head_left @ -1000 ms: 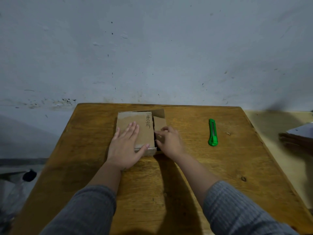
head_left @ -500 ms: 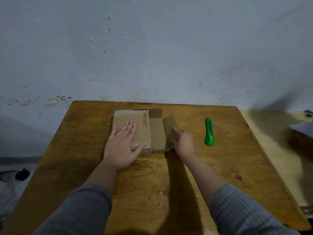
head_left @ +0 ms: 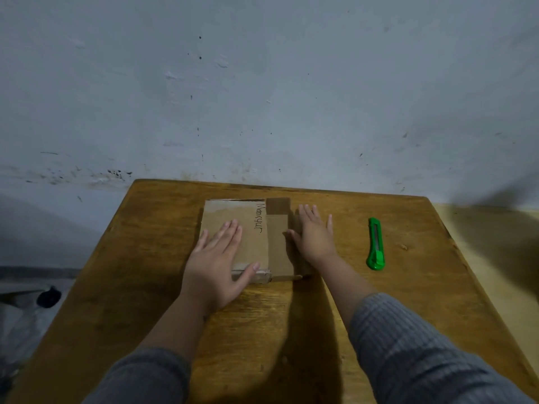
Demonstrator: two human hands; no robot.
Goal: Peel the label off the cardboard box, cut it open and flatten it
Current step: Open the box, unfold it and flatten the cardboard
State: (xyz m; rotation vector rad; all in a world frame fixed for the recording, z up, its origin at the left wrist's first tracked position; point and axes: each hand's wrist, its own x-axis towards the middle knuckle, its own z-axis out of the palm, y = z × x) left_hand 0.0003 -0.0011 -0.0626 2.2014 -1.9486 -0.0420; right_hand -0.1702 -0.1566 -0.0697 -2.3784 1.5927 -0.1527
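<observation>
1. Both hands lay flat with fingers spread, gripping nothing: the left hand (head_left: 217,265) pressed on the cardboard box (head_left: 239,234), the right hand (head_left: 315,237) on its unfolded right flap (head_left: 300,266).
2. The box sat flattened at the centre of the frame, on the far middle of the wooden table (head_left: 140,272), handwriting showing on its top panel.
3. A green utility knife (head_left: 375,243) lay on the table right of centre, apart from the right hand.
4. Grey sleeves (head_left: 414,351) filled the lower frame.

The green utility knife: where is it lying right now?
In the head view, the green utility knife lies on the wooden table, untouched, to the right of the right hand that is pressing the cardboard box flap down.
</observation>
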